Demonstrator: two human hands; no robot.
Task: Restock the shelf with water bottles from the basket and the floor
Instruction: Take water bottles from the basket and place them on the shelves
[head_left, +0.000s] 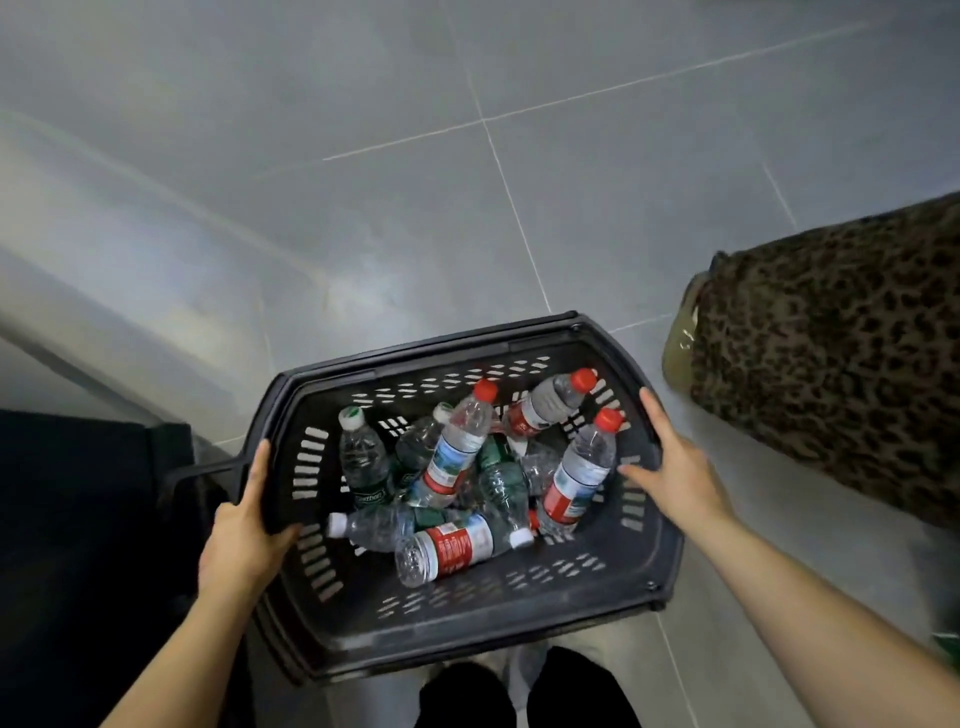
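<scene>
Black basket (519, 618) sits lower centre of frame, tilted, above grey tile floor (571, 208). Slotted walls, dark rim, handle sticking out at its left edge.

L hand (244, 535) at lower left: grips basket's left rim, fingers over the outside, thumb curled over the rim onto the inner wall. Firm hold.

R hand (670, 462) at right of centre: fingers straight and spread, index tip on basket's right rim, thumb pointing in toward the bottles. Not curled round anything. Contact w/ rim looks light, can't tell if it bears load.

Inside basket: loose pile of clear water bottles, approx 8+, exact count unclear since they overlap.
- red-cap bottle (457, 452) mid-pile, leaning, cap up toward top of frame, red/blue label
- red-cap bottle (582, 473) right side, just beside R thumb, leaning
- red-cap bottle (545, 405) upper right of pile, lying across
- white-cap bottle (363, 457) left side, near upright, dark green label
- red-label bottle (457, 551) at front, lying flat, base toward camera, white cap to right
- more green-label ones underneath, partly hidden

Right edge of frame: leopard-print fabric (831, 374), w/ a pale shoe (680, 348) at its left end on the floor. Dark mass (78, 519) at left edge, can't ID. Bottom centre: black trouser legs (519, 696) under basket. Shelf not in view.
</scene>
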